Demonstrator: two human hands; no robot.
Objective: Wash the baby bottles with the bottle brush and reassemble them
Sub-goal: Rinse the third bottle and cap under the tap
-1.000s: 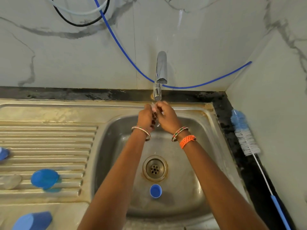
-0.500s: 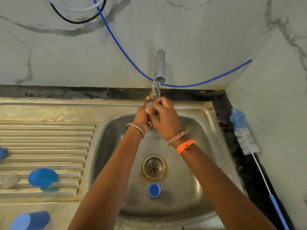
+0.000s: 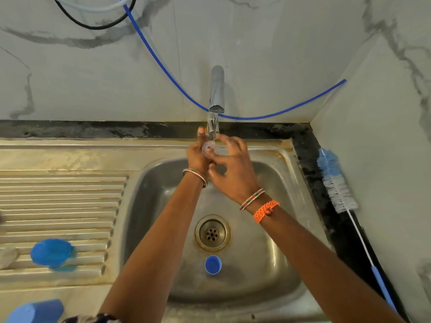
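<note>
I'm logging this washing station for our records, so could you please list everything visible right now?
tap: one, chrome, at the back wall, water running
clear teat: one, transparent, under the stream, held by both hands
blue ring: one, in the basin near the drain
sink: one, steel, with ribbed drainboard at left
blue cap: one, on the drainboard
blue piece: one, bottom-left edge, cut off
bottle brush: one, blue and white, on the dark ledge at right
hoses: blue, black, white, on the wall
left hand: holds the teat, bangle
right hand: fingers on the teat, bangle, orange band
</note>
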